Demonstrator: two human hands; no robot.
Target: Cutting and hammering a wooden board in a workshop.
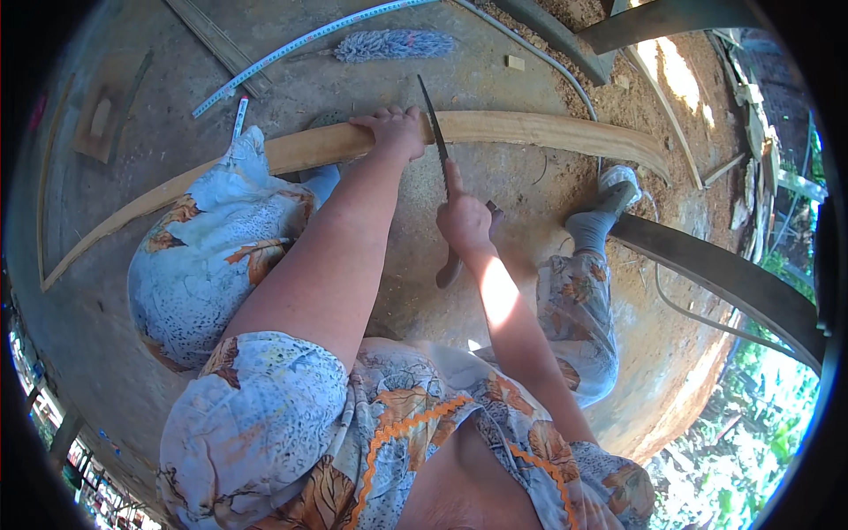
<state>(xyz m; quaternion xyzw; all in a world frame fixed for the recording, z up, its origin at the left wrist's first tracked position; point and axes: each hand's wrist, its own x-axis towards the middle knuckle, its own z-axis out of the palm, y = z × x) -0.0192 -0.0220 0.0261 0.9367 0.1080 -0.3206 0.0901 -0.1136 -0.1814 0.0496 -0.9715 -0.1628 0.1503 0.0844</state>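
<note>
While your left hand (397,132) presses the plank (530,130) stretched across before you, fingers slightly apart, your right hand (465,223) clamps the saw (437,130), which crosses the seemingly whole plank, so any cut looks barely begun, with nearly all its width left.

Saw handle (450,271) partly behind right grip (465,223); board (539,132) partly behind knee (237,175)

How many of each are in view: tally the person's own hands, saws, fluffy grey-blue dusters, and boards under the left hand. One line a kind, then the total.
Hands: 2 (left hand, right hand)
Saw: 1
Fluffy duster: 1
Board under the left hand: 1
Total: 5
</note>
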